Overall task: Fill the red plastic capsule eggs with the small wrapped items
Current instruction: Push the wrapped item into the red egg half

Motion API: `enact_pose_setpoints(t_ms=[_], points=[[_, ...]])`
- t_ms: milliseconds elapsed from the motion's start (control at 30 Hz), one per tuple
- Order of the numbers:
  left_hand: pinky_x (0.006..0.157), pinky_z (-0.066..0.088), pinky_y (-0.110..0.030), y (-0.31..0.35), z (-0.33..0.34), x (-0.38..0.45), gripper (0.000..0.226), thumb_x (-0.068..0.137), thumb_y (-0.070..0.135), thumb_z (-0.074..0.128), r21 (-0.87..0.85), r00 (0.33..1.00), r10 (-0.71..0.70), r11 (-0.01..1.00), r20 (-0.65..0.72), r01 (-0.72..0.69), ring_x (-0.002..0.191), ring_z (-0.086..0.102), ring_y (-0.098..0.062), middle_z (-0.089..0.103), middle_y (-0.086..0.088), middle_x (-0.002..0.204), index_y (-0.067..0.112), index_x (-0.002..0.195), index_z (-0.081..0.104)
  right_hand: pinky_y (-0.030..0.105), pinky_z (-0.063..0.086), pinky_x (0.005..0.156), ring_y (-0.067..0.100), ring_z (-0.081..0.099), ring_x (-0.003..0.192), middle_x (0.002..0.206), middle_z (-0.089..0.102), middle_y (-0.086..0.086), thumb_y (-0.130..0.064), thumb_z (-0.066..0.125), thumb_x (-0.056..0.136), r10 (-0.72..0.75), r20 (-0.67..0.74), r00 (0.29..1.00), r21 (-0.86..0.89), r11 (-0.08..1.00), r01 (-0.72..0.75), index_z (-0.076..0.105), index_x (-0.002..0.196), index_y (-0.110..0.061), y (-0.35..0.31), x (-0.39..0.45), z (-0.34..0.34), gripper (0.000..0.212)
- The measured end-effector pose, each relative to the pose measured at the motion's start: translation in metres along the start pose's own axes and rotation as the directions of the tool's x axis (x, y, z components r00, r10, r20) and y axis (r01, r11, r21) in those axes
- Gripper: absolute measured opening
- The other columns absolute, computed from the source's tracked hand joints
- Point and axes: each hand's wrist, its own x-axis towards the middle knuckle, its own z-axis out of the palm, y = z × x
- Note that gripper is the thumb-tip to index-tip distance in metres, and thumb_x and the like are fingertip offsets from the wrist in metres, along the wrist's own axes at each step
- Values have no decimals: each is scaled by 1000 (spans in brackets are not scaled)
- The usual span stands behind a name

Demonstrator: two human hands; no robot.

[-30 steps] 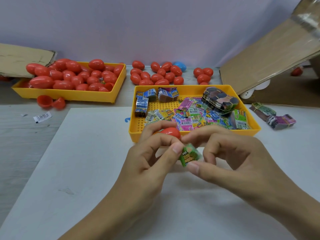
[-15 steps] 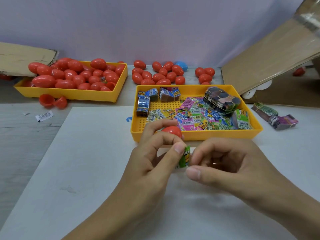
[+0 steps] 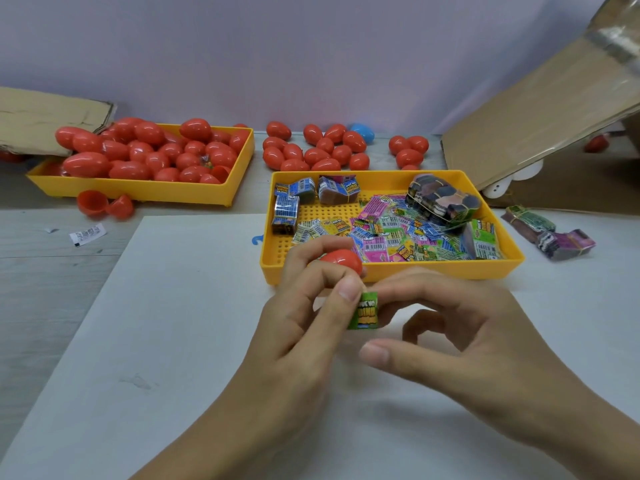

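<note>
Left hand (image 3: 294, 317) clamped on red egg half (image 3: 341, 259), thumb touching green packet (image 3: 363, 310). Packet just below egg, upright, pinched by right hand (image 3: 460, 327).

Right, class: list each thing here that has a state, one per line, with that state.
Left hand: holds a red egg.
Right hand: pinches a green packet.
Left tray: heaped with red eggs.
Right tray: holds loose packets.
Egg halves: separated, beside left tray.

Green packet (image 3: 363, 310) now upright, printed face to camera, was edge-on; right hand (image 3: 460, 327) fingers seemingly loosened, thumb off it.
</note>
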Motion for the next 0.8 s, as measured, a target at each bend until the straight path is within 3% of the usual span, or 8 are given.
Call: enact_pose_setpoints(t_ms=[67,200,367,533,667,800], points=[[95,41,-11,0,2,-1,28,98,34,45,47,1000,16,999,14,-17,130,48,-3,51,11,128,18,87,64,28,53,65,22,69,92,96,73,-1,-33,80,71,-20,-28,999,3,1000,20,75,93,-27,1,0,1,24],[96,39,-10,-3,3,-2,41,98,37,41,67,1000,0,998,24,-1,126,49,1,50,13,126,5,93,67,26,55,65,17,71,88,90,74,-5,-30,77,73,-16,-57,998,33,999,18,74,87,-27,3,-1,3,15],[94,39,-8,-1,4,-2,40,98,40,39,61,1000,-5,998,23,4,125,51,-1,50,15,124,11,88,65,31,57,64,20,70,83,95,73,-3,-37,83,66,31,-52,998,33,999,-29,72,109,-34,2,-4,11,45],[87,43,-8,3,7,-3,37,100,37,36,71,997,43,996,58,-47,111,58,-1,47,14,122,14,94,65,38,52,58,9,63,65,81,72,-5,-39,82,65,55,-55,997,38,998,-53,76,101,-35,-1,-7,18,37],[86,44,-9,2,6,-4,38,100,40,36,72,996,36,997,81,-42,107,59,-1,47,13,121,17,93,66,40,48,54,23,61,59,76,70,1,-27,84,69,18,-52,998,57,998,-15,77,98,-30,-4,-7,19,30],[84,45,-8,3,7,-4,29,97,59,38,83,996,-30,996,79,24,103,62,-3,55,9,118,42,99,62,44,47,54,19,60,59,72,70,1,-31,78,70,-24,-130,991,24,999,27,78,90,-31,-2,-10,23,20]])
